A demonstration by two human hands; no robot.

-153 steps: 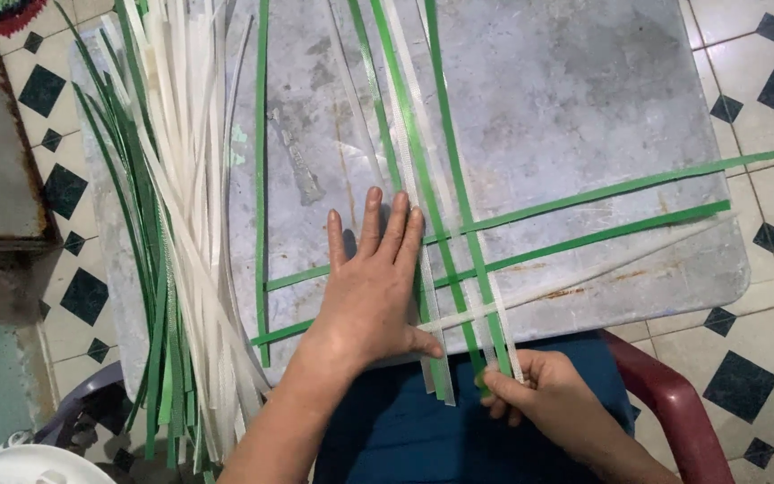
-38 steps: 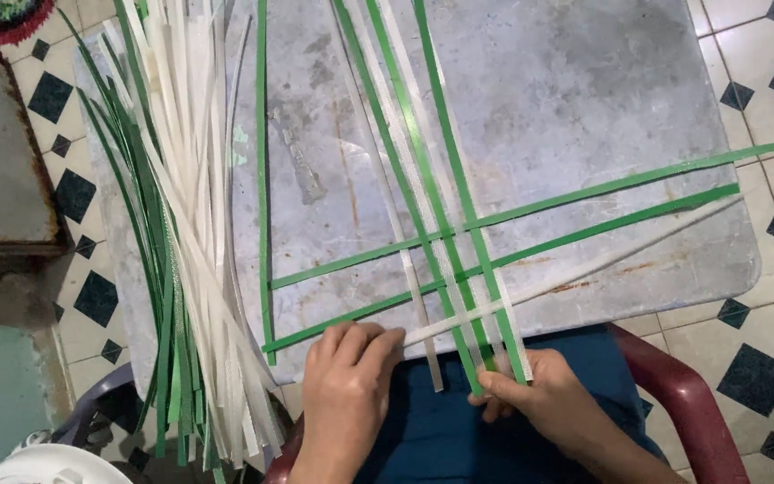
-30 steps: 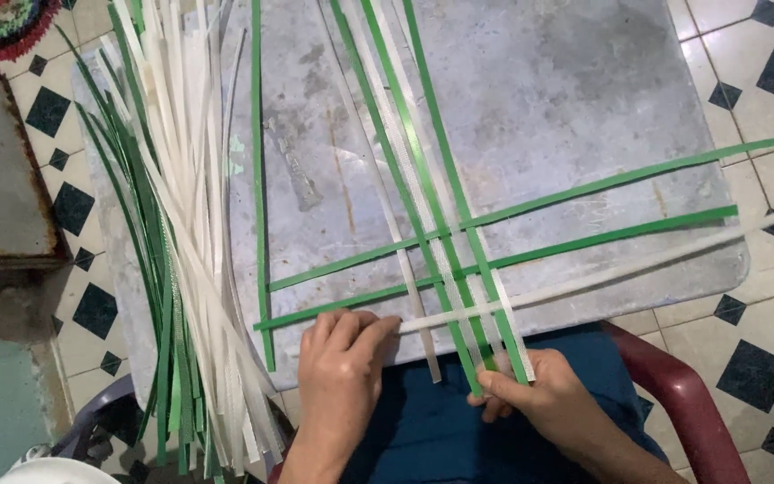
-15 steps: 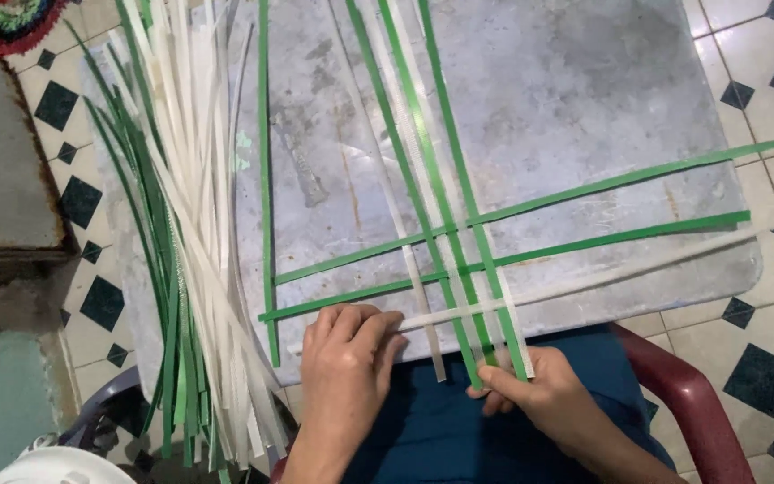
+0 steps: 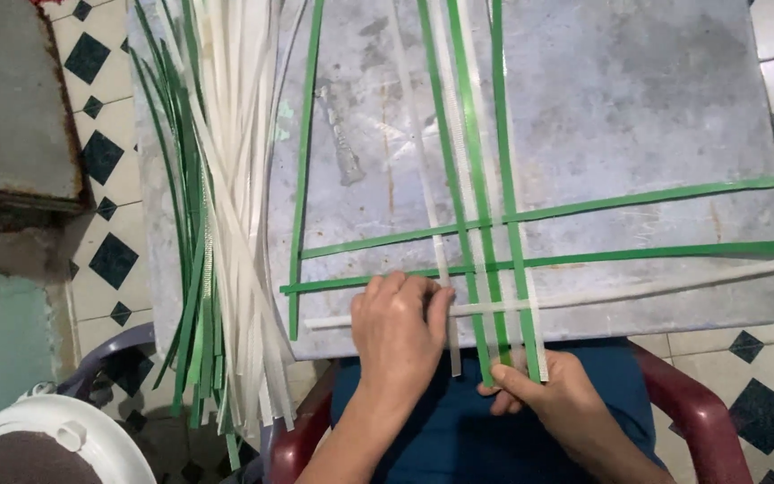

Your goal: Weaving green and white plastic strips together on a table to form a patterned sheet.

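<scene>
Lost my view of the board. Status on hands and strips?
Left hand pressing the white cross strip flat. Right hand pinching the upright strips' lower ends. Loose strip pile lies left, apart from the weave.

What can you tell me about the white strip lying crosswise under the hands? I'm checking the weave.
The white crosswise strip is a long, thin, flat band, plastic by its look. It lies nearly level along the grey board's near edge, below two green crosswise strips, crossing the upright green and white strips. The left hand rests on it; its right end passes the board's edge.
</scene>
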